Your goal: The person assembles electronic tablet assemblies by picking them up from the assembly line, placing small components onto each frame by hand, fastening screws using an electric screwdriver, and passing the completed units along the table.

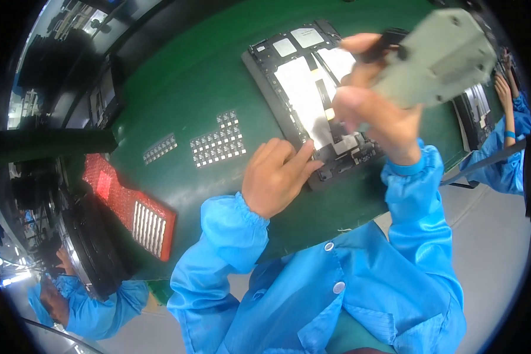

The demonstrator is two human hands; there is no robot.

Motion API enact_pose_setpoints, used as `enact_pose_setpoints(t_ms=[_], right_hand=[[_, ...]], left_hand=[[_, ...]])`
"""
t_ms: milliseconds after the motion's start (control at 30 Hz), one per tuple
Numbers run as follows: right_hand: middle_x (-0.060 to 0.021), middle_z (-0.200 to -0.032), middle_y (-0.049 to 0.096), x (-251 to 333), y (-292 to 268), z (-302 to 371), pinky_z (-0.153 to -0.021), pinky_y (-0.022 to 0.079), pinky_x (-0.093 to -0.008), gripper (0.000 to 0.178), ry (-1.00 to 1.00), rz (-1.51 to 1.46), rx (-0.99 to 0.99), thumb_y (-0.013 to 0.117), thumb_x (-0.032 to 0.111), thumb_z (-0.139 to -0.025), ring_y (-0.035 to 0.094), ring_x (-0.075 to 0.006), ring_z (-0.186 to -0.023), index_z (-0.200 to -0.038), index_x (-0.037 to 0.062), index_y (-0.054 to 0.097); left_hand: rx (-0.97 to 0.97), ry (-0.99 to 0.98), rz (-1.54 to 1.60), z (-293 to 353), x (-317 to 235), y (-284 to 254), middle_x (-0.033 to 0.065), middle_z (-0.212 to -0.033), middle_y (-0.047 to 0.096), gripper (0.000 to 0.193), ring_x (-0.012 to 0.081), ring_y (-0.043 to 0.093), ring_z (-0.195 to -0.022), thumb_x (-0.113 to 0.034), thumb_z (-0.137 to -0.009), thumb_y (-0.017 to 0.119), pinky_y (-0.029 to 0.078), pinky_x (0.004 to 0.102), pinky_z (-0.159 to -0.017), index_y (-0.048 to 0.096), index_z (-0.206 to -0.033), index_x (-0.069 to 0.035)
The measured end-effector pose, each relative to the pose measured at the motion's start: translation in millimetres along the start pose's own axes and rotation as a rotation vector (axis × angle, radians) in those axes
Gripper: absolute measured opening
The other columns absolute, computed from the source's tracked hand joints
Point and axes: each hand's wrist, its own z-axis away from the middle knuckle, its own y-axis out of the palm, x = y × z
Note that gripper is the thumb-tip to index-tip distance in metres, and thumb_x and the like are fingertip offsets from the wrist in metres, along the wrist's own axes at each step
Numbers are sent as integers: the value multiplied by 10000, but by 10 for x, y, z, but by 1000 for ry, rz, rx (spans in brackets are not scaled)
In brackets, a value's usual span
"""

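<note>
An opened tablet-like device (pixel 295 76), black with bright silvery panels and exposed parts, lies tilted on the green table ahead of me. My left hand (pixel 277 177) is at its near left edge, other fingers curled, index finger and thumb closed on the rim. Over the device's right side, my right hand (pixel 377 106) grips a pale grey-green, plate-shaped tool (pixel 439 59) with small dark holes and a black part by the fingers. Motion smears this hand and the tool, so the tool's exact kind does not show. The device's right part is hidden beneath them.
Small silver-and-black pieces (pixel 218 144) lie in rows left of the device, with another short row (pixel 160 148) beyond. A red bubble-wrap tray (pixel 168 233) holds white strips. Black stacked parts (pixel 94 248) stand at left. Co-workers' hands (pixel 502 91) show at the sides.
</note>
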Motion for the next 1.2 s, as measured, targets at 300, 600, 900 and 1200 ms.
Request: enact_pose_setpoints(t_ms=[300, 600, 900, 1200], right_hand=[[-17, -558, 501, -263, 293, -45, -474, 437, -241, 431, 201, 50, 173, 639, -22, -774, 499, -98, -491, -1145, -57, 422], [-14, -554, 502, -301, 304, -47, -472, 429, -237, 382, 237, 65, 183, 637, -38, -763, 493, -90, -489, -1091, -43, 441], [-8, -584, 519, -304, 345, 37, -457, 380, -213, 323, 340, 106, 219, 637, -8, -779, 482, -74, -506, -1047, -8, 457], [-23, -574, 483, 74, -44, -130, -433, 399, -247, 441, -22, 197, -18, 596, 16, -770, 480, -111, -452, -1165, -81, 426]], left_hand=[[-44, -20, -33, 43, 54, 51, 25, -571, 499, 280, 202, 519, -544, -253, -721, 694, 381, 344, -512, 665, -922, -61], [-41, -45, -2, 52, 54, 63, 32, -583, 522, 265, 202, 548, -570, -260, -738, 678, 395, 344, -524, 664, -920, -67], [-20, -46, -29, 32, 24, 42, 31, -578, 515, 243, 205, 543, -566, -251, -748, 670, 390, 347, -524, 660, -915, -76], [-72, 34, -85, 70, -35, 24, 98, -784, 577, 375, 279, 568, -778, -273, -669, 738, 437, 368, -649, 655, -933, -20]])
